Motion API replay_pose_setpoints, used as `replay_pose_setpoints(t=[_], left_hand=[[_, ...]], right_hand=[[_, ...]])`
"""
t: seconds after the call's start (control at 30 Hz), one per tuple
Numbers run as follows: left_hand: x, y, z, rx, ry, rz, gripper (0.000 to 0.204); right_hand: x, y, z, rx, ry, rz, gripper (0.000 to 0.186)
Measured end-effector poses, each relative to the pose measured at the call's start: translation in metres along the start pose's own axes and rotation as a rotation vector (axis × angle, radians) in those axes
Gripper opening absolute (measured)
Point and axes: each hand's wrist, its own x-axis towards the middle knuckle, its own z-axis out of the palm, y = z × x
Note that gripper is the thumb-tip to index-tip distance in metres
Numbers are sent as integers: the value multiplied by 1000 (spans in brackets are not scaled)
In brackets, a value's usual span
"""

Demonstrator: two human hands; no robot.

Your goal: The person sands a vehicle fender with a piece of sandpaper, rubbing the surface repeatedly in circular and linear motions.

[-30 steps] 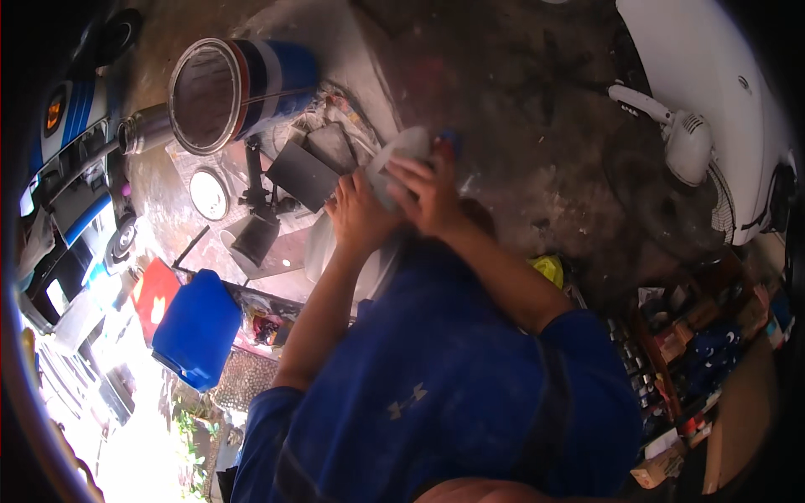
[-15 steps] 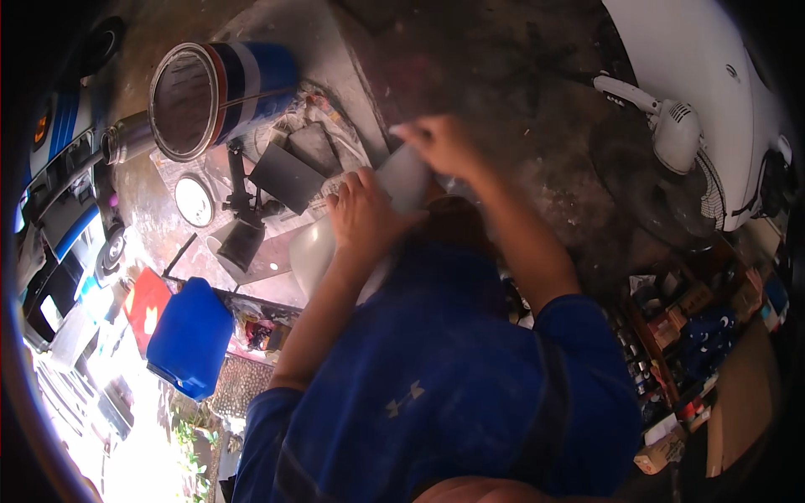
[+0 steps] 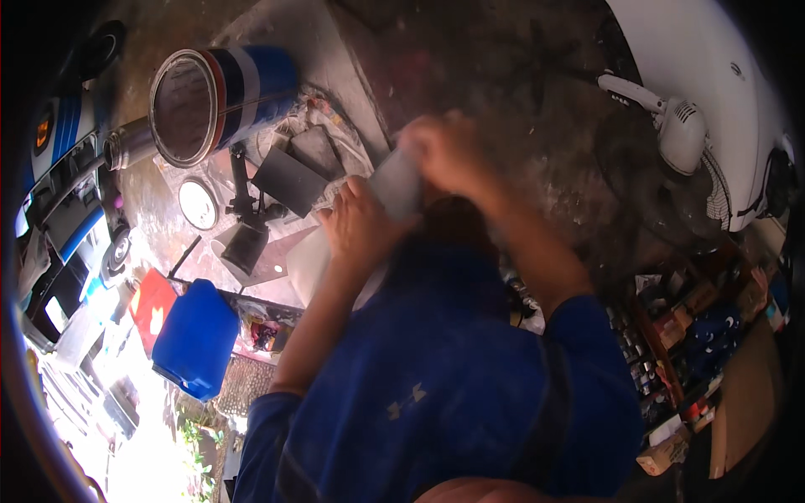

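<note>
A smooth light-grey curved panel (image 3: pixel 397 183) lies against my body, part of it hidden under my hands and shirt. My left hand (image 3: pixel 359 225) grips it from above, thumb and fingers spread across the surface. At the panel's far right end is my right hand (image 3: pixel 446 155), blurred, with its fingers curled together. Whatever those fingers hold is too smeared to make out. Left of my left hand, a dark grey flat block (image 3: pixel 289 181) rests on newspaper, and a spray gun (image 3: pixel 243 205) with a dark cup lies beside it.
A large blue can (image 3: pixel 256 82) lies on its side at the far left. Nearer are a round white lid (image 3: pixel 198 204), a blue jug (image 3: pixel 197 339) and a red piece (image 3: pixel 153 308). To the right stands a white vehicle (image 3: pixel 696 50); below it are crowded shelves (image 3: pixel 671 344).
My right hand has shifted slightly nearer the panel's far end, its fingers drawn in. My left hand stays on the panel with little movement.
</note>
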Motion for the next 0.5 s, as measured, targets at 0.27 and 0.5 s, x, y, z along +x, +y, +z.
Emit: replay_pose_setpoints(t=[0.27,0.5], left_hand=[[9,3,3,11,1,-13,91],[34,-24,-4,-37,-47,50,100]], right_hand=[[-7,-16,26,-82,35,-154,28],[-16,71,74,457,289,381,26]])
